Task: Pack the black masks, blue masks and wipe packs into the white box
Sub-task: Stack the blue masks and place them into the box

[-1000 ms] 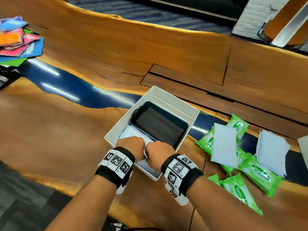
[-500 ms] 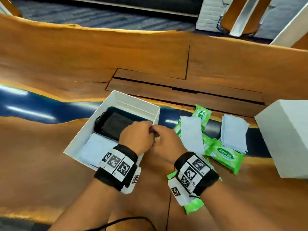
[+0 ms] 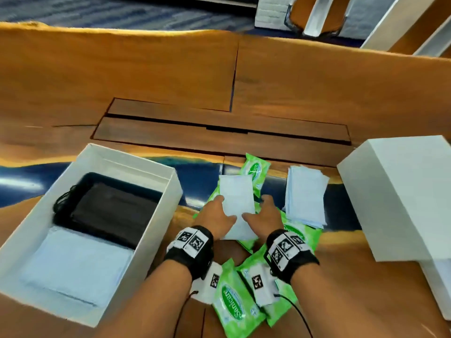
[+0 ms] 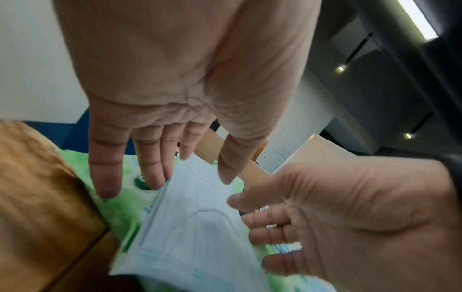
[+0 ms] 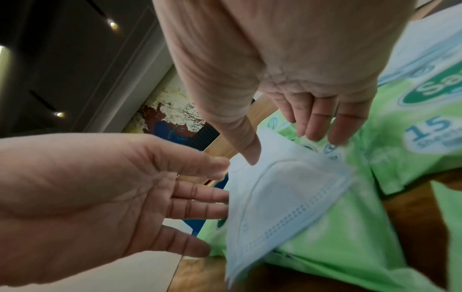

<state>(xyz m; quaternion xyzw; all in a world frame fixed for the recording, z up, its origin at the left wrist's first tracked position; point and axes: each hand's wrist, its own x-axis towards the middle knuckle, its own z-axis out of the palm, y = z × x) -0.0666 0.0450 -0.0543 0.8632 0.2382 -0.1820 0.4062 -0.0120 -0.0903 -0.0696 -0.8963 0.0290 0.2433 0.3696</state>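
Note:
The white box (image 3: 127, 160) stands at the left, with black masks (image 3: 109, 211) in its far half and blue masks (image 3: 73, 262) in its near half. To its right, a stack of blue masks (image 3: 236, 196) lies on green wipe packs (image 3: 230, 298). My left hand (image 3: 219, 212) touches the stack's left edge and my right hand (image 3: 260, 211) its right edge. In both wrist views the fingers are straight. Each thumb lies on top of the stack (image 4: 195, 227), and the fingers reach along its sides (image 5: 280, 187).
A second stack of blue masks (image 3: 305, 196) lies right of my hands. A white lid (image 3: 400, 191) stands at the right edge. Another wipe pack (image 3: 255, 169) pokes out behind the stack. The wooden table (image 3: 170, 81) has a recessed panel beyond the box.
Both hands have left the white box and moved right onto the stack of blue masks on the wipe packs. The head view has swung right, bringing the white lid into sight.

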